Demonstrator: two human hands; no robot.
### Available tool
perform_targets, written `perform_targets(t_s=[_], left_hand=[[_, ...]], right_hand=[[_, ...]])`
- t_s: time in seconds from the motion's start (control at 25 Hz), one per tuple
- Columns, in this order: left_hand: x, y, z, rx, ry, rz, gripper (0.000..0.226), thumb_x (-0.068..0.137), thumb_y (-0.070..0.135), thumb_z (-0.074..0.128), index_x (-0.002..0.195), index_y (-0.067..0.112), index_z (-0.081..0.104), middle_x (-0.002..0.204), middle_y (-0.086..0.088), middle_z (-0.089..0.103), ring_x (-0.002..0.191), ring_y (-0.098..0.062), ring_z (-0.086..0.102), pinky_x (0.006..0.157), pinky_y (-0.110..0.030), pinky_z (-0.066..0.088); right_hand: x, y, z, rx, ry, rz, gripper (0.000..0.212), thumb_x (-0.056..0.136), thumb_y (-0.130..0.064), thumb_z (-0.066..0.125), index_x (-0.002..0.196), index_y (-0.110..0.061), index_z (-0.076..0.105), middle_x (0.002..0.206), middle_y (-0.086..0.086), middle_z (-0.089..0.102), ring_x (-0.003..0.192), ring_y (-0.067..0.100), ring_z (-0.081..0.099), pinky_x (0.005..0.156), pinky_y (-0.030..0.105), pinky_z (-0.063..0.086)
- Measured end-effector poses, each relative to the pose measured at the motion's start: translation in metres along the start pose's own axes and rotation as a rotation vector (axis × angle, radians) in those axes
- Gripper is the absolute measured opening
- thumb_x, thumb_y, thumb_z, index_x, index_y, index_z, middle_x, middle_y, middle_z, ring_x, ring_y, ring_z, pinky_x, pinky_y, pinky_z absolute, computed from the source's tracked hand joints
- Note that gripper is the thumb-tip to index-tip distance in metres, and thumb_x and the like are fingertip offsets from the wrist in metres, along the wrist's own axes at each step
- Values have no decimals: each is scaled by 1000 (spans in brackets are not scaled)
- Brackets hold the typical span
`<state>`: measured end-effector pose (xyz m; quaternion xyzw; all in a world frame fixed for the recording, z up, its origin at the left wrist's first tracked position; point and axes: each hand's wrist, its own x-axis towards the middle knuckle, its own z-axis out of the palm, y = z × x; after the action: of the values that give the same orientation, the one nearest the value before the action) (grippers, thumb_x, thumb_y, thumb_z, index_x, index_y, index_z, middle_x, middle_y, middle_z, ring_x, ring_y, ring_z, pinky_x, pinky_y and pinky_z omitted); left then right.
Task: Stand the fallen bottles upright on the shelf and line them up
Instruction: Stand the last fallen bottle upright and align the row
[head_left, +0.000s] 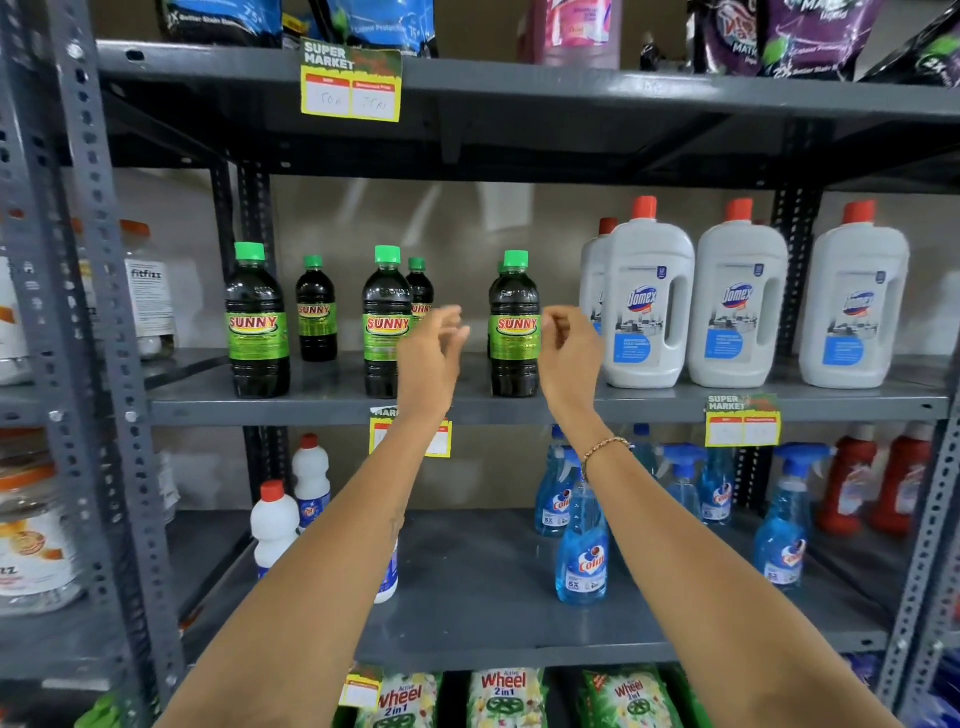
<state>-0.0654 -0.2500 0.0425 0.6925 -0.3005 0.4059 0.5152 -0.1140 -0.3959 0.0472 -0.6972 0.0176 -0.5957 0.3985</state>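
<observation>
On the middle shelf (322, 402), front edge, three dark Sunny bottles stood upright with green caps: the left front bottle (257, 322), the middle front bottle (385, 325) and the right front bottle (514, 327), with smaller-looking ones behind, a back bottle (316, 312) and another back bottle (420, 288) half hidden. I saw none lying down on this shelf, so I judged the standing part done and only lining-up left. My left hand (431, 358) hung between the middle and right front bottles, just right of the middle one, fingers loosely curled, gripping nothing. My right hand (569, 353) sat just right of the right front bottle, fingers bent inward, also empty; whether it touched the label I could not tell. The key relation: the right front bottle stood between my two hands, long axis vertical, right hand nearer, left hand further off across the gap. The gap from middle to right bottle looked about the same as left to middle, so any nudge would be small, sideways along the edge. Tall narrow bottles on smooth grey metal, likely to tip if pushed high. White Domex jugs (647, 306) stood near on the right, limiting room that way. Below, blue spray bottles (582, 551) and white bottles (274, 525) stood scattered on the lower shelf (467, 597). It was a shop aisle with grey slotted racks and a yellow price tag (350, 83) above.
</observation>
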Motion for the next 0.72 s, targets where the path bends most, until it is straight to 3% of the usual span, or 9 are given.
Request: perform_targets(t_s=[0.08, 0.16, 0.24, 0.32, 0.44, 0.56, 0.64, 0.72], left_hand=[[2, -8, -15, 58, 196, 82, 41, 96, 16, 52, 134, 1, 46, 132, -15, 53, 121, -20, 50, 101, -12, 31], [3, -21, -31, 113, 249, -11, 54, 99, 17, 47, 145, -2, 26, 149, -18, 30, 139, -24, 28, 112, -14, 16], [3, -39, -42, 119, 128, -179, 68, 98, 17, 49, 147, -6, 9, 155, -22, 14, 146, -29, 13, 118, -27, 12], [3, -56, -54, 94, -53, -323, 78, 95, 18, 53, 147, -7, 1, 156, -23, 12, 146, -31, 13, 118, -35, 15], [4, -71, -71, 176, -264, -450, 69, 94, 25, 56, 145, -4, 19, 143, -22, 42, 133, -33, 41, 103, -36, 34], [1, -76, -76, 179, -294, -426, 47, 91, 20, 61, 130, 1, 43, 126, -19, 59, 118, -31, 56, 94, -34, 42], [1, -76, -79, 141, -298, -424, 43, 90, 16, 62, 128, 1, 46, 124, -17, 61, 115, -30, 58, 94, -34, 43], [1, -75, -81, 111, -314, -423, 42, 91, 14, 60, 129, 2, 46, 125, -17, 60, 116, -29, 57, 93, -33, 43]], right_hand=[[-7, -20, 14, -7, -50, -186, 17, 92, -12, 54, 97, -5, 67, 91, 9, 71, 78, 20, 64, 75, 32, 52], [-17, -37, 36, -37, -176, -238, 17, 91, -11, 55, 96, -3, 69, 88, 11, 72, 76, 22, 65, 73, 29, 50], [-28, -47, 59, -82, -327, -159, 18, 91, -13, 57, 101, -2, 68, 94, 13, 73, 83, 24, 68, 79, 33, 53], [-40, -48, 78, -101, -522, 70, 33, 92, -18, 59, 119, 0, 60, 116, 16, 69, 105, 26, 66, 92, 33, 50], [-56, -43, 97, -184, -695, 233, 53, 92, -26, 60, 135, 1, 44, 138, 18, 54, 128, 30, 51, 99, 32, 40], [-57, -39, 106, -245, -687, 190, 44, 91, -24, 61, 128, -3, 55, 130, 14, 62, 121, 28, 57, 90, 27, 42], [-60, -41, 110, -242, -661, 196, 37, 89, -21, 64, 121, -4, 61, 122, 13, 67, 114, 26, 62, 87, 25, 43], [-63, -42, 112, -210, -607, 227, 36, 86, -18, 67, 119, -4, 62, 120, 12, 69, 111, 25, 64, 93, 31, 48]])
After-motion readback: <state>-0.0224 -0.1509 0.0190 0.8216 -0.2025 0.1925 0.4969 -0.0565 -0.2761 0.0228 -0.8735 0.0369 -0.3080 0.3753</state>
